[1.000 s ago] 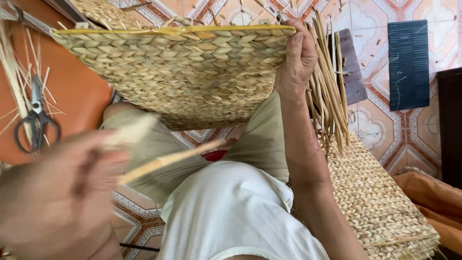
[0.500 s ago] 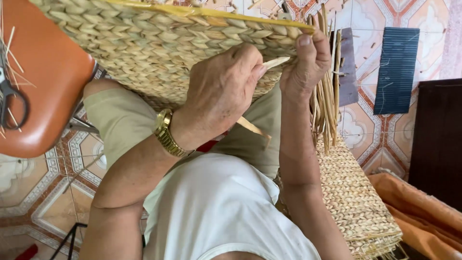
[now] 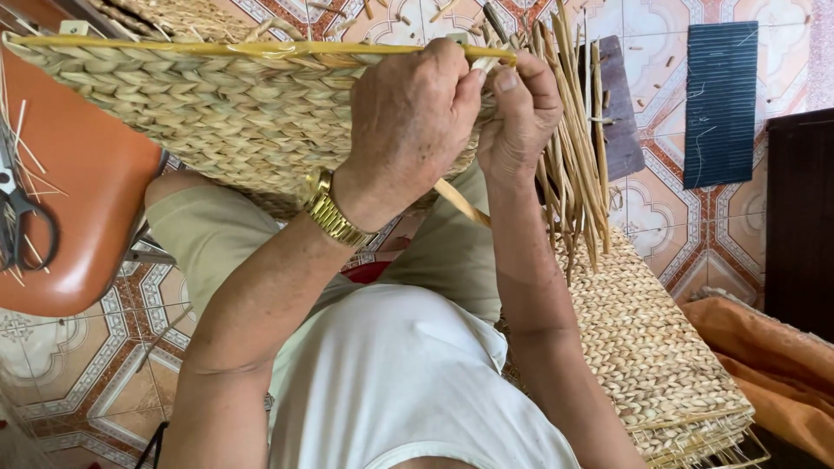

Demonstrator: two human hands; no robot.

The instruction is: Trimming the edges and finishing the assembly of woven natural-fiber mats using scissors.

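At twelve o'clock, the left hand and right hand pinch a pale strand at the woven mat edge, bracing it on the lap for control.

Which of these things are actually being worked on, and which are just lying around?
In use:
- woven mat, resting across the lap
- yellow edge rod
- left hand and right hand, pinching at the mat's top edge
- loose stalks hanging at that end

Lying about:
- scissors on the orange stool
- stacked mats
- dark blue mat
- orange cloth
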